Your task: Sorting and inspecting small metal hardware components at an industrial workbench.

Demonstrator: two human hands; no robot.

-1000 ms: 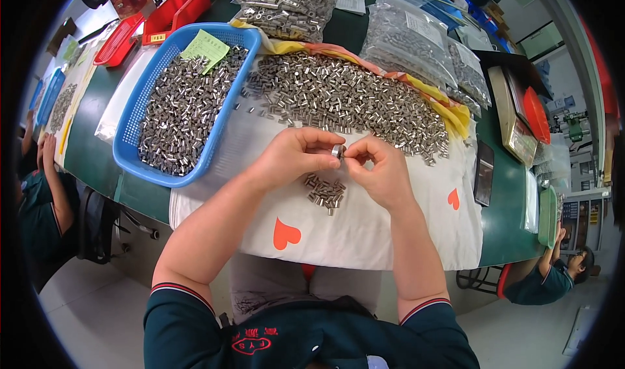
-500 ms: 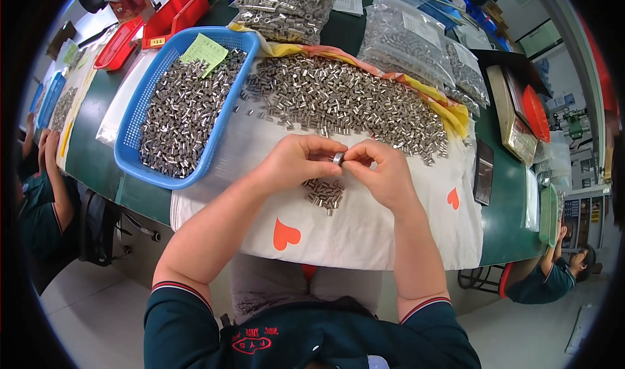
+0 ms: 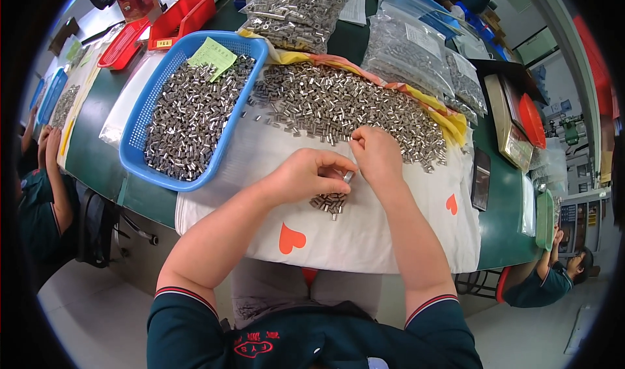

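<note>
Fingertips of my left hand [image 3: 311,173] pinch one small metal sleeve [image 3: 349,176] at the middle of the frame, and my right hand [image 3: 376,155] is closed beside it, its thumb and forefinger touching the same piece from the other side. Just below both hands lies a little cluster of sleeves [image 3: 329,203] on the white cloth [image 3: 364,239] with red hearts that covers the bench [image 3: 501,219]. Above my hands, across the centre of the frame, spreads the big loose heap of sleeves [image 3: 345,105]; to the upper left sits the blue basket [image 3: 140,138], well filled with the same parts and carrying a green paper slip [image 3: 213,56]. Clear bags of parts [image 3: 416,50] lie toward the upper right. I judge I am midway through checking a single piece, one of very many; the next move calls for a light grip and a clean release, so it joins the right pile rather than rolling off across the cloth.
</note>
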